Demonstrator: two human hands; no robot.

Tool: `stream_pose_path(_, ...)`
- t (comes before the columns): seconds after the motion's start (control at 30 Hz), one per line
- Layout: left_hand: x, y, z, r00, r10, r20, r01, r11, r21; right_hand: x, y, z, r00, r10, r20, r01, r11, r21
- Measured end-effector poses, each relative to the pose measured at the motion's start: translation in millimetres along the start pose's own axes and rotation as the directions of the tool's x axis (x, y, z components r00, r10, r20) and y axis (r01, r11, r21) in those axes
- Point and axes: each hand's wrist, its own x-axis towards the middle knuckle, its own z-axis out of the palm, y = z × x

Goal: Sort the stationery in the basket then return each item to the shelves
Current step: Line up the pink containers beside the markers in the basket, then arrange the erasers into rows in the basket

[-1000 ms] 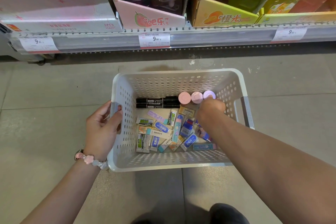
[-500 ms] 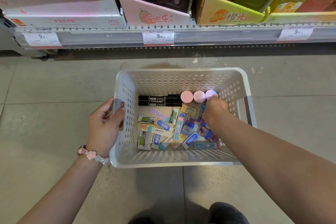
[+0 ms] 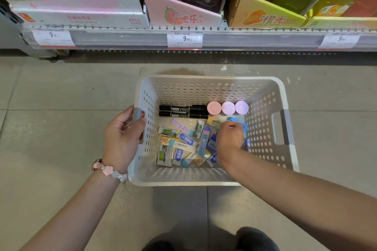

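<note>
White perforated basket set on the floor before the shelf. Left grey handle is gripped by the left hand, fingers curled round it. Right hand is lowered inside, near the right wall, fingers bent over a small blue item; whether it is pinched cannot be told. Two black markers and three pastel round caps are lined along the far wall. Erasers are heaped across the basket's bottom.

Grey tiled floor with the white basket sitting on it, near a shelf holding boxed, probably slime, packs.
</note>
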Motion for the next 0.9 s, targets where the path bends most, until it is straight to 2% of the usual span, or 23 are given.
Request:
stream_pose_path(0.07,0,-1,0,1.000,-0.002,0.000,0.002,1.000,-0.009,-10,3,13,0.953,-0.115,0.279,0.190,0.947,-0.259)
stream_pose_path(0.1,1,-1,0,1.000,-0.004,0.002,0.004,1.000,-0.016,-12,2,22,0.883,-0.172,0.437,0.348,0.864,-0.363)
stream_pose_path(0.13,1,-1,0,1.000,-0.007,0.006,0.007,1.000,-0.021,-13,1,31,0.780,-0.224,0.585,0.527,0.739,-0.419)
stream_pose_path(0.2,2,-1,0,1.000,-0.009,0.014,0.010,1.000,-0.027,-9,-1,51,0.532,-0.298,0.793,0.832,0.356,-0.425)
stream_pose_path(0.23,2,-1,0,1.000,-0.008,0.015,0.008,0.999,-0.033,-7,0,60,0.425,-0.288,0.858,0.905,0.132,-0.404)
stream_pose_path(0.27,2,-1,0,1.000,-0.008,0.014,0.008,0.999,-0.039,-4,2,70,0.351,-0.259,0.900,0.926,-0.046,-0.374)
stream_pose_path(0.3,2,-2,0,1.000,-0.009,0.012,0.010,0.999,-0.042,-1,4,77,0.317,-0.228,0.920,0.916,-0.177,-0.360)
stream_pose_path(0.33,3,-3,-1,1.000,-0.012,0.010,0.013,0.999,-0.042,3,7,83,0.315,-0.198,0.928,0.899,-0.251,-0.358)
stream_pose_path(0.4,3,-3,-1,1.000,-0.013,0.005,0.014,0.999,-0.040,7,14,88,0.314,-0.184,0.931,0.885,-0.297,-0.357)
stream_pose_path(0.53,2,-3,0,1.000,-0.016,0.004,0.016,0.999,-0.051,12,20,85,0.306,-0.163,0.938,0.910,-0.238,-0.338)
stream_pose_path(0.7,2,-1,1,0.999,-0.032,-0.003,0.032,0.999,-0.043,24,7,70,0.271,-0.142,0.952,0.900,-0.313,-0.303)
stream_pose_path(0.8,1,-1,1,0.999,-0.032,-0.002,0.032,0.999,-0.030,28,-2,53,0.268,-0.113,0.957,0.912,-0.291,-0.290)
stream_pose_path(0.9,1,1,1,1.000,-0.024,0.003,0.024,0.999,-0.031,25,-13,37,0.233,-0.060,0.971,0.919,-0.314,-0.240)
